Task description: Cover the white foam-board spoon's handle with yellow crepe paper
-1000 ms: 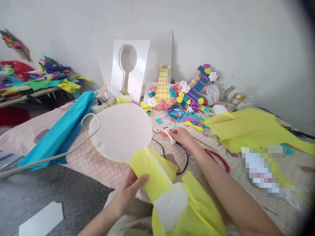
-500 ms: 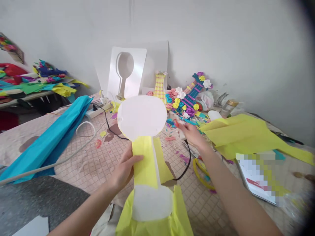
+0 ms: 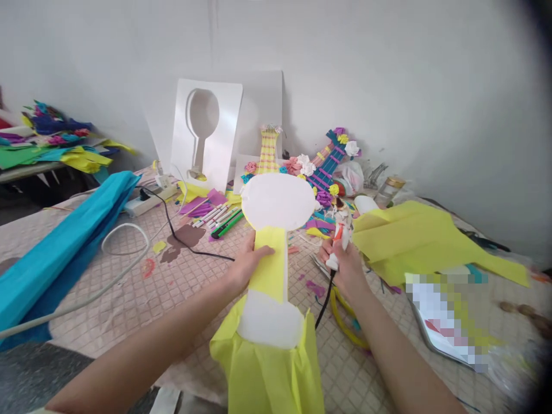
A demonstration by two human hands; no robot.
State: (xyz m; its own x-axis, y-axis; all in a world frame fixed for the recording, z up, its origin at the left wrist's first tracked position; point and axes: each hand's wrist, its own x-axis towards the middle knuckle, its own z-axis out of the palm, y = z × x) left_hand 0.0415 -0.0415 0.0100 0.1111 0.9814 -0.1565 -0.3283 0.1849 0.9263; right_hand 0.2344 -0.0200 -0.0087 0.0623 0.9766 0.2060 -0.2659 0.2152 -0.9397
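Observation:
My left hand (image 3: 249, 261) grips the narrow neck of a white foam cutout (image 3: 278, 201) shaped like a round head on a stem. Yellow tissue paper (image 3: 271, 356) wraps its neck and hangs from its lower end toward me. My right hand (image 3: 344, 265) is closed round a small white glue gun (image 3: 340, 241) with an orange trigger, nozzle up, just right of the cutout. A black cord (image 3: 322, 305) runs down from the gun.
A blue paper roll (image 3: 64, 241) lies at left with a white cable (image 3: 116, 253). A white foam board with a cutout hole (image 3: 207, 132) leans on the wall. Coloured flowers, strips and markers (image 3: 219, 215) lie behind. A yellow paper sheet (image 3: 422, 236) lies right.
My right hand picked the glue gun off the table and brought it up beside the cutout. My left hand turned the cutout upright and moved it right, toward the middle.

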